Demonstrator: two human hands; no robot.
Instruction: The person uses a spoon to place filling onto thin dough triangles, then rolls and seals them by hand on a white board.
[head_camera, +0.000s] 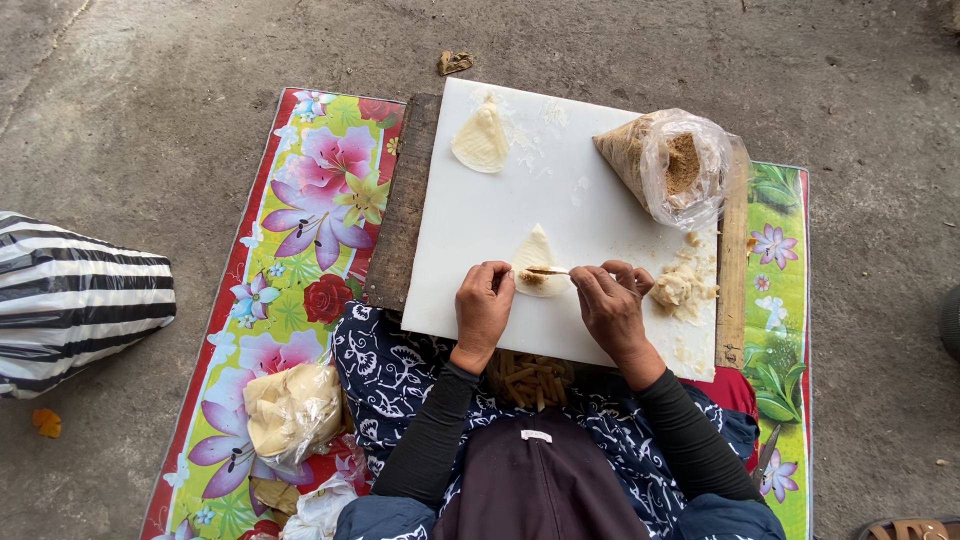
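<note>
A white cutting board (470, 230) lies on a wooden plank in front of me. On it a pale folded dough wrapper (537, 252) holds a dab of brown filling. My left hand (482, 305) pins the wrapper's near left edge. My right hand (610, 300) grips a thin stick or spoon (553, 271) whose tip rests in the filling. A second folded wrapper (482, 140) lies at the board's far left. A clear plastic bag of brown filling (670, 165) sits at the far right, and a lump of dough (676, 288) is beside my right hand.
The floral plastic mat (300, 230) covers concrete ground. A plastic bag of pale dough (292, 410) rests on the mat at my left. A black-and-white striped bag (75, 300) sits further left. Finished rolled pieces (530, 378) lie in my lap.
</note>
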